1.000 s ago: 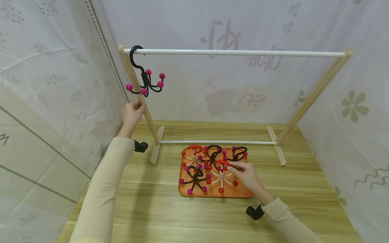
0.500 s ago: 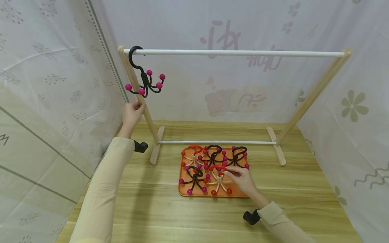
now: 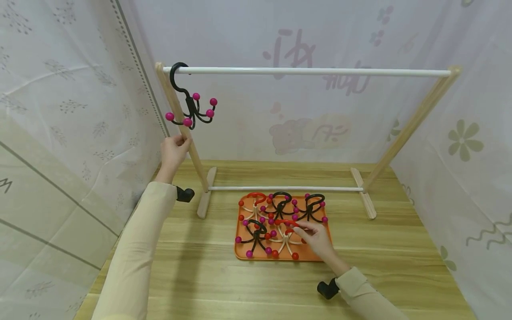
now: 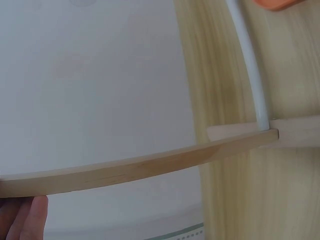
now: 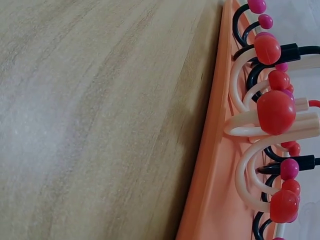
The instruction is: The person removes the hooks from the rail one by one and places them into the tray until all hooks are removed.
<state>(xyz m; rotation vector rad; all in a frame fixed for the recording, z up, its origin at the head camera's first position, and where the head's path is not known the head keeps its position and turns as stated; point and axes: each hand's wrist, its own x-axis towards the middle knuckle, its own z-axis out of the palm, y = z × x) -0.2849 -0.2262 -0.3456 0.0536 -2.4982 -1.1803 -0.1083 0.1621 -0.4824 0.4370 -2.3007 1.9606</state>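
My right hand (image 3: 318,242) pinches the red hook of a white multi-arm hook hanger (image 3: 286,240) with red ball tips, at the front of the orange tray (image 3: 242,254). In the right wrist view, that hanger's white arms (image 5: 245,185) stand close to the tray's edge; the hand is out of sight there. My left hand (image 3: 174,153) grips the left wooden post (image 3: 196,158) of a rack; its fingers (image 4: 36,217) press against the post in the left wrist view. Above it, a black hanger (image 3: 190,106) with pink balls hangs from the white top bar (image 3: 304,71).
Several more hangers lie on the tray: black ones (image 3: 257,233) with pink balls and another white one (image 3: 256,206) with a red hook. The rack's right post (image 3: 410,129) and lower bar (image 3: 288,189) stand behind. Patterned curtains (image 3: 240,111) surround the wooden tabletop (image 3: 224,289).
My right hand has shifted slightly left and toward the front, and the white hanger has turned and moved with it. The left hand stays on the post.
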